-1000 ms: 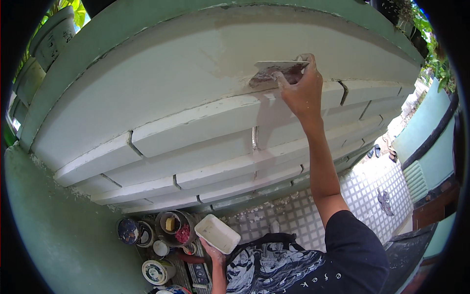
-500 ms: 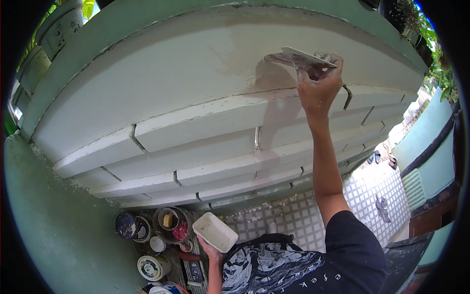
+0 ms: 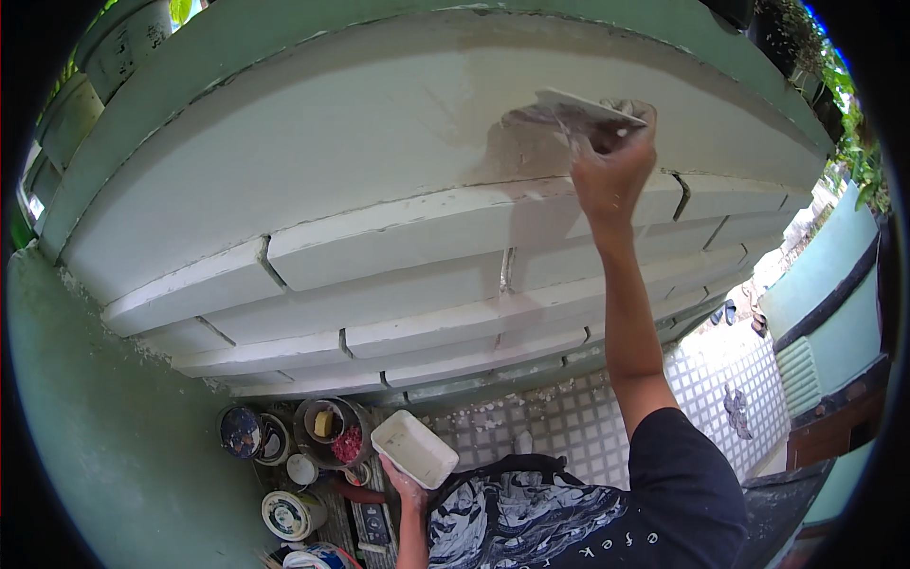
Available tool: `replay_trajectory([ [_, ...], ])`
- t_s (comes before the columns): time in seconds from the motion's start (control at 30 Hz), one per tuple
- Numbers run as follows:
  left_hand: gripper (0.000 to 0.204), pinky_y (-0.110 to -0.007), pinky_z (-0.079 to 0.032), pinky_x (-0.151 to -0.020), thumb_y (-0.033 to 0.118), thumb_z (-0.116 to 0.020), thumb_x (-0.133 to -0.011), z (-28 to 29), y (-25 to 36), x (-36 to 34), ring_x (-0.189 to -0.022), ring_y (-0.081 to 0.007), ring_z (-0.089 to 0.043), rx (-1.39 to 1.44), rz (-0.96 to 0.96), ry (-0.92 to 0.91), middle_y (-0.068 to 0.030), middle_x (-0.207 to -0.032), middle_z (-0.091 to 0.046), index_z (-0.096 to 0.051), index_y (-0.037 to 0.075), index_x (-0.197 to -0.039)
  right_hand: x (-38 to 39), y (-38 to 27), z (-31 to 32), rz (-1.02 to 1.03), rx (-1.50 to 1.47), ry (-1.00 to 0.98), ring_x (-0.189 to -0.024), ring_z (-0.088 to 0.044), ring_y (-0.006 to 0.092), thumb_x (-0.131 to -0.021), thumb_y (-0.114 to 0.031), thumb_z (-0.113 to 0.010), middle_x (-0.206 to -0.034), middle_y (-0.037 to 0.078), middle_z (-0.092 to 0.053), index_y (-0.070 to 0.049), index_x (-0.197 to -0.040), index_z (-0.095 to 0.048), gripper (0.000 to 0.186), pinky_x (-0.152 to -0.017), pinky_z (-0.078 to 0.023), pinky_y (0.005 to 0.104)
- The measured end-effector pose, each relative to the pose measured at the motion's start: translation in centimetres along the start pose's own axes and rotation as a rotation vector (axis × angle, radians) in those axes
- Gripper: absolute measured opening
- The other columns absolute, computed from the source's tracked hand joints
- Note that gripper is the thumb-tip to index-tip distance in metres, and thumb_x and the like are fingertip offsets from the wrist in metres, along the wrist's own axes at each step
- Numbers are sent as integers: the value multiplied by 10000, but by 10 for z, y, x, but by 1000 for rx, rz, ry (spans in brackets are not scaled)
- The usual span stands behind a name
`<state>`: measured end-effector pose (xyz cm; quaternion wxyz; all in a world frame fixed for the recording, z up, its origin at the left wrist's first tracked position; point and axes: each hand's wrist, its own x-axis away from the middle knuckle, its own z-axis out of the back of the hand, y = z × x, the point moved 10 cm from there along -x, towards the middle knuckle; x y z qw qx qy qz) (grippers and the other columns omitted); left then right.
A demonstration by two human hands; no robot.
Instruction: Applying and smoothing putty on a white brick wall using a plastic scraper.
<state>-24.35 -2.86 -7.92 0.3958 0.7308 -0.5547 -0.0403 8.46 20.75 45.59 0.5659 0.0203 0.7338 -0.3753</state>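
Note:
Up against the pale wall point(image 3: 379, 142), my right hand point(image 3: 611, 171) is closed around a flat, putty-smeared scraper blade point(image 3: 578, 109). The blade's far-left edge is at or very near the wall surface, beside a darker, damp-looking patch. Low down, close to my body, my left hand point(image 3: 406, 486) grips a whitish rectangular plastic tub point(image 3: 415, 449) by its near side. Pale smears line the inside of that tub. Its underside and part of my left fingers are hidden.
Raised white blocks point(image 3: 379, 237) with dark gaps run beneath the smooth wall band. Lower left, paint buckets point(image 3: 292, 515) and a round container point(image 3: 332, 431) with a yellow sponge and something pink crowd a wooden surface. A green wall point(image 3: 123, 446) borders the left; the tiled floor point(image 3: 588, 427) bears crumbs.
My right hand and the scraper blade have shifted slightly left along the wall. The left hand keeps its hold on the tub, and the view has turned a little.

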Motion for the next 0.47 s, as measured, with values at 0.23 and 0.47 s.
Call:
replay_trajectory([
  [0.23, 692, -425, -413, -980, 623, -304, -906, -4, -1, 1, -1171, -279, -495, 5, 25, -31, -78, -1321, -466, -329, 124, -1385, 12, 28, -25, -178, 265, -213, -631, -621, 157, -671, -5, -733, -701, 117, -607, 24, -948, -464, 387, -599, -488, 278],
  [0.47, 711, -432, -414, -980, 638, -309, -895, 21, -12, -13, -1176, -285, -493, 79, 33, -76, -82, -1334, -455, -316, 129, -1391, -10, 27, 24, 28, -34, 72, -642, -597, 130, -681, 22, -717, -764, 110, -604, 12, -927, -468, 350, -632, -493, 259],
])
